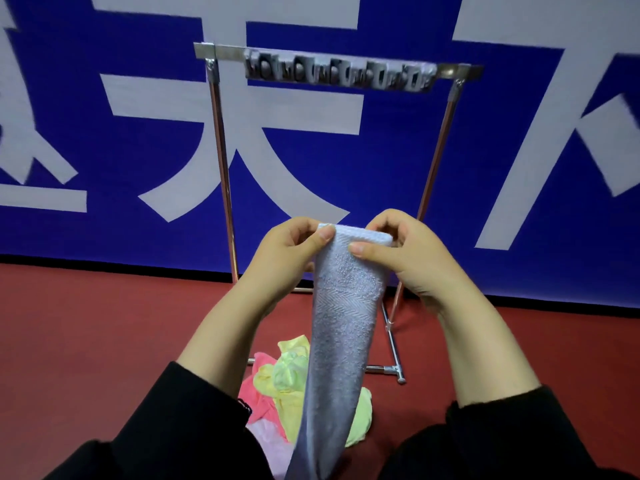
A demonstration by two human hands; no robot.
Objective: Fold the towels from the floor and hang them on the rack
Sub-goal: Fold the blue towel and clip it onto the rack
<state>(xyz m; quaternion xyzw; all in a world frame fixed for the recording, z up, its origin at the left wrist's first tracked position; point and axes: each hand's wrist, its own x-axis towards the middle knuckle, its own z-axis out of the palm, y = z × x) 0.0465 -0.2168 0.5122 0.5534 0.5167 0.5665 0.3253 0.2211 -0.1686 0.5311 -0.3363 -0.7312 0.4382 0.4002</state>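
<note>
Both hands, left hand [287, 251] and right hand [398, 251], pinch the folded towel [343, 306] top; loose pinch risks unfolding before reaching rack [332, 69].

We see two bare hands and two bare forearms. Our left hand [291, 251] has short, plain nails with no polish on the thumb. Our right hand [401, 251] has a short, plain thumbnail too. We wear no rings and no watch. We have on a black top. Its left sleeve [166, 427] is pushed up the arm. The right sleeve [512, 431] is pushed up too. The cloth looks soft and dark, with no marks.
</note>
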